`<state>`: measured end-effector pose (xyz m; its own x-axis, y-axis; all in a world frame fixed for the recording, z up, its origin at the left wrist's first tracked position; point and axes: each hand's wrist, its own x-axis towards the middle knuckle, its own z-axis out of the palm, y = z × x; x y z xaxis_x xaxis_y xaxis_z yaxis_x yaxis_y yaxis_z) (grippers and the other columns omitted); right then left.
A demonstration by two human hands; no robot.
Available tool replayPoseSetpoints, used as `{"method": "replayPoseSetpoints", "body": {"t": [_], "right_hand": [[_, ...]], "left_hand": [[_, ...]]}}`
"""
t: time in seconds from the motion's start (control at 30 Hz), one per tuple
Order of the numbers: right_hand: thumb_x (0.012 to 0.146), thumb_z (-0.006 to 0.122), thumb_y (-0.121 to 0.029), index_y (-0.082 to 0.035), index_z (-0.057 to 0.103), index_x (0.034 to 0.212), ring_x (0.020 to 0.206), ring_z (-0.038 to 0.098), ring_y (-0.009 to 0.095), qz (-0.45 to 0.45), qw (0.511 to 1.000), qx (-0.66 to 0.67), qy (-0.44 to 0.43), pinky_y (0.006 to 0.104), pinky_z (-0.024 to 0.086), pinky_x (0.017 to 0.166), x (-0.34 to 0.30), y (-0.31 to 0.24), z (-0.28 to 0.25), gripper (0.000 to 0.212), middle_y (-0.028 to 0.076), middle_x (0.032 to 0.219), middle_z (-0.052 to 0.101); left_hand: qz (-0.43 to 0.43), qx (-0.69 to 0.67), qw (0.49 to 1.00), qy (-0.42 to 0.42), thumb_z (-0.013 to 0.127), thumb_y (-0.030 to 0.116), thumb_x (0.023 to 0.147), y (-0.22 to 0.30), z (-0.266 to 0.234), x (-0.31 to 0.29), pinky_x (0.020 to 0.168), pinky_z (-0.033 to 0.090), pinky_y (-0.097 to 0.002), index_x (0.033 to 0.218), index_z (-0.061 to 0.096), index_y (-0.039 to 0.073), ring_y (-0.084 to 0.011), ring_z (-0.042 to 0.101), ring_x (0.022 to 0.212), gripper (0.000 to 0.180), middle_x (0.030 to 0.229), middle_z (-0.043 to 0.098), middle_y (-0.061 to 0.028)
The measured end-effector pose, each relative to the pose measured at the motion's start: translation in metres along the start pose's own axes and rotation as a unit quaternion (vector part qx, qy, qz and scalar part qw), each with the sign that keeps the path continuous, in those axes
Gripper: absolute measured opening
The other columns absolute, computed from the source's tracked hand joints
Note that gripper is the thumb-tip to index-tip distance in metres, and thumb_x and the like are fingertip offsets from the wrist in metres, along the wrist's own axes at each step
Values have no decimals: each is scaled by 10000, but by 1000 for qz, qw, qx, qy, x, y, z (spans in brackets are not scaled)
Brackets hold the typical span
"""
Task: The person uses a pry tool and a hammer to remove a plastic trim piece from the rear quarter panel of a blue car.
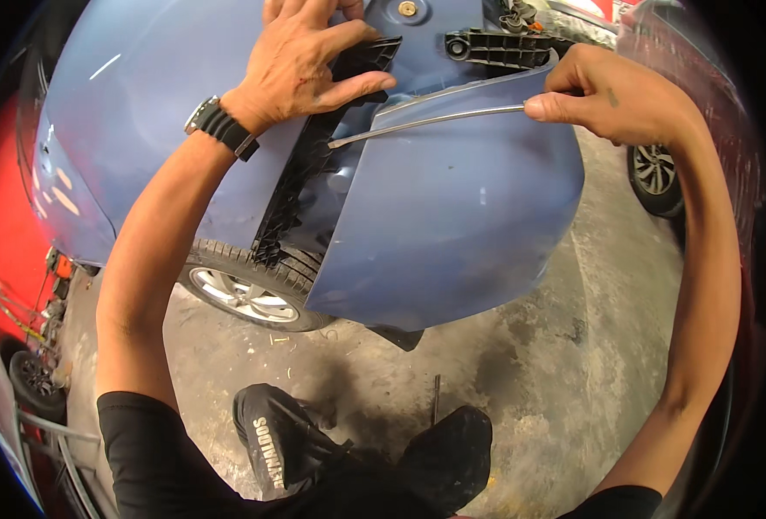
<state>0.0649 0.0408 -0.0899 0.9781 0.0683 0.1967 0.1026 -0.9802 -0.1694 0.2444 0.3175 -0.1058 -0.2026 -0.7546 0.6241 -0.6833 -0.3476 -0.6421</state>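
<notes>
The blue bumper cover (pixel 452 225) hangs loose at the corner of the blue car (pixel 141 130), just above the front wheel (pixel 244 290). The right hand (pixel 617 95) pinches a thin metal rod (pixel 426 121) that lies along the cover's upper edge. The left hand (pixel 309 56) is spread flat, grasping nothing, and presses on the black plastic bracket (pixel 314 164). A black watch (pixel 223 128) sits on the left wrist. Below is the stained concrete floor (pixel 539 363).

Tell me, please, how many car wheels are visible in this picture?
3: one front wheel under the blue car's fender, one on the car at right, one dark wheel at lower left. Others may be hidden.
</notes>
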Motion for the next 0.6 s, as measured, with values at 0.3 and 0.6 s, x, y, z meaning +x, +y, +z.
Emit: {"method": "replayPoseSetpoints", "body": {"t": [0.3,0.6], "right_hand": [[908,720,-323,51,542,627,463,366,215,-35,990,-98,99,386,311,482,-30,-15,18,500,125,504,361],[901,724,-289,60,571,658,464,414,241,-74,987,-74,125,389,327,493,-12,-11,21,451,144,517,417]], "left_hand": [[-20,51,998,-8,836,511,695,6,6,0,859,309,-414,945,704,113,-253,448,1011,489,1088,519,-80],[-41,50,997,-29,797,546,692,3,7,-1,860,300,-442,867,665,86,-264,436,1011,510,1079,497,-102]]}}
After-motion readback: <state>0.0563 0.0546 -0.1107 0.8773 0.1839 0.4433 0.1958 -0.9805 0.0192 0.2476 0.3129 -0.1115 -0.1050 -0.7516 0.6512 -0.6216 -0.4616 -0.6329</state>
